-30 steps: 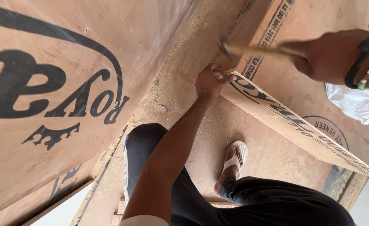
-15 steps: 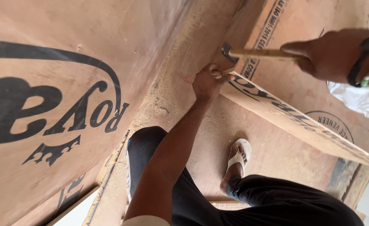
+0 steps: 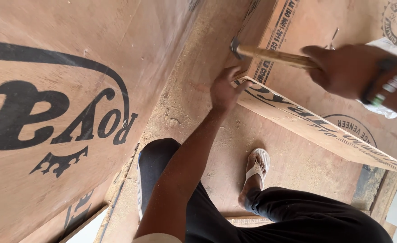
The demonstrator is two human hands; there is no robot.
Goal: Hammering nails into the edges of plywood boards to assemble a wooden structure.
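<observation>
My right hand (image 3: pixel 347 69) grips a wooden-handled hammer (image 3: pixel 270 55), its head above the corner of a plywood board (image 3: pixel 315 123), while my left hand (image 3: pixel 224 90) pinches something too small to identify at that board's edge, sawdust (image 3: pixel 185 103) alongside.

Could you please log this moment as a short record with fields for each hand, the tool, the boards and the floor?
left hand: left hand presses on the corner of the plywood strip
right hand: right hand grips the hammer by its wooden handle
hammer head: raised beside the strip's corner, above the left fingers
boards: large printed plywood panel at left
floor: sawdust-strewn plywood floor
foot: white sandal
</observation>
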